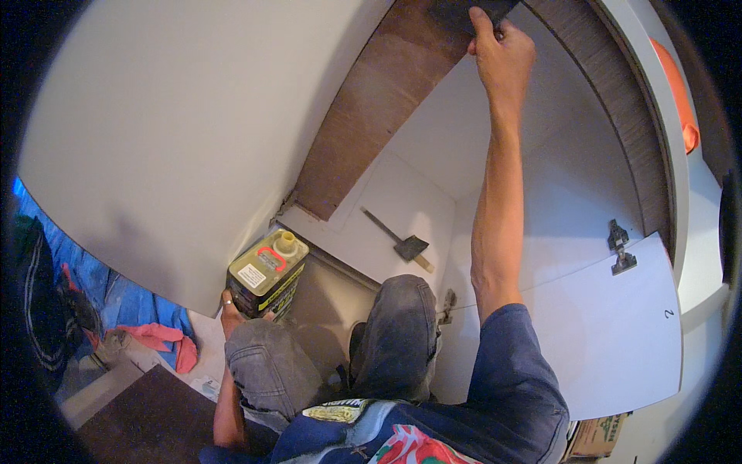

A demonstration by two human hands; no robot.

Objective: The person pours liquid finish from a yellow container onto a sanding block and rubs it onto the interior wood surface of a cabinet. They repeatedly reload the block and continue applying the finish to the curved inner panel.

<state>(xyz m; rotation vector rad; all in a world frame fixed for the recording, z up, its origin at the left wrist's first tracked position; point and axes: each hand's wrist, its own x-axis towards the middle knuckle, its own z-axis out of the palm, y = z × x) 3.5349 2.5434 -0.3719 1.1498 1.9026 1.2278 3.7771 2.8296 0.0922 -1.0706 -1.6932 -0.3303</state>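
Note:
My left hand (230,311) is closed around the lower side of a rectangular metal can (267,271), dark with a yellowish top and an uncapped-looking round spout. The can stands tilted beside my left knee. My right arm reaches far up; my right hand (502,54) is closed on a dark flat piece (456,14) at the upper end of a long brown strip (379,100). What kind of piece it is cannot be made out. On the white cabinet floor lies a thin-handled tool with a dark, flat square head (410,247) and a pale tip, touched by neither hand.
A large pale panel (193,116) rises on the left. To the right, a white door (595,332) with dark metal hinges (620,247) lies open. Blue sheeting (131,298), a pink cloth (166,340) and a dark brown board (147,417) are at the lower left.

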